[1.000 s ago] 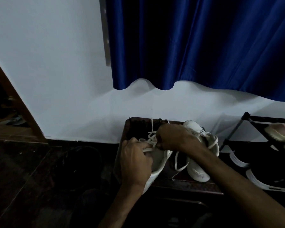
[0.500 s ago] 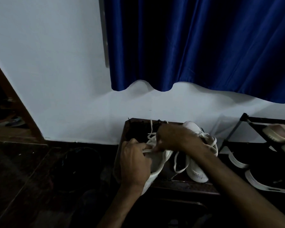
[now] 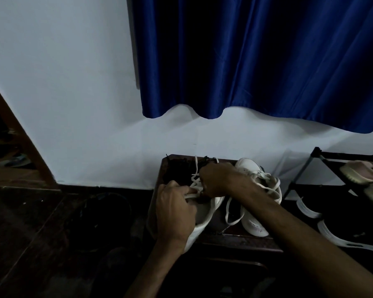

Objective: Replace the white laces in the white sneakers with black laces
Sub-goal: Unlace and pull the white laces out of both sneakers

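Note:
Two white sneakers lie on a small dark wooden table [image 3: 241, 240]. My left hand [image 3: 174, 214] grips the near sneaker [image 3: 205, 216] by its side and top. My right hand [image 3: 219, 179] is closed on that shoe's white lace [image 3: 195, 181] at the eyelets; loose lace loops stick up beside it. The second sneaker [image 3: 253, 222] lies to the right, with its own white lace [image 3: 230, 214] trailing loosely over the table. A dark pile of black laces [image 3: 179, 168] sits at the table's back left corner.
A white wall and a blue curtain [image 3: 256, 61] rise behind the table. A black shoe rack [image 3: 310, 160] with pale shoes [image 3: 362, 171] stands on the right. The dark floor [image 3: 30, 233] lies left, with a wooden door frame [image 3: 19, 134].
Both hands stay at the near sneaker's laces with only small finger shifts. The view has tilted slightly.

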`<state>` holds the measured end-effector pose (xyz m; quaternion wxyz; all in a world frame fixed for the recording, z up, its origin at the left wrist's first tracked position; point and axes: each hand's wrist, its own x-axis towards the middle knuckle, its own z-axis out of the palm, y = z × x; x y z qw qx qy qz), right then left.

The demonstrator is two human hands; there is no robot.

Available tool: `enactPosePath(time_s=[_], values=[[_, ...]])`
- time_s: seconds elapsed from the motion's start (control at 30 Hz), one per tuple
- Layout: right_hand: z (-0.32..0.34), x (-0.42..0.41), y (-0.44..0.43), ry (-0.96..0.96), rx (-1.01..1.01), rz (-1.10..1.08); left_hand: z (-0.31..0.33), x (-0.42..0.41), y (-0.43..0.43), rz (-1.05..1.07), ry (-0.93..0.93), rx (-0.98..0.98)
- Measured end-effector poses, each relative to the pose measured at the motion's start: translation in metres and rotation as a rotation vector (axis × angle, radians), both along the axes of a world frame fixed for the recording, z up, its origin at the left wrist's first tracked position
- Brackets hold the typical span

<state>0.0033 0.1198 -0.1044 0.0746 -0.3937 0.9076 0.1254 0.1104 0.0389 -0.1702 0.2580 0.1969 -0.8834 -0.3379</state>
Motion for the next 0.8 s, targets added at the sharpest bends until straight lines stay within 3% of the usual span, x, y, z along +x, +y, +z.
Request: enactPosePath(time_s=[0.23, 0.47, 0.6, 0.8], values=[[0.016, 0.004, 0.01, 0.108, 0.045, -0.01, 0.0, 0.0, -0.001, 0.015, 0.008, 0.001], [0.056, -0.002, 0.047, 0.139, 0.267, -0.145, 0.001, 0.001, -0.002, 0.003, 0.02, 0.028], [0.049, -0.013, 0.048, 0.188, 0.003, -0.233, 0.002, 0.001, 0.0, 0.009, 0.014, 0.027], [0.013, -0.019, 0.031, 0.191, -0.067, -0.269, 0.004, 0.003, 0.001, 0.003, -0.003, 0.026]])
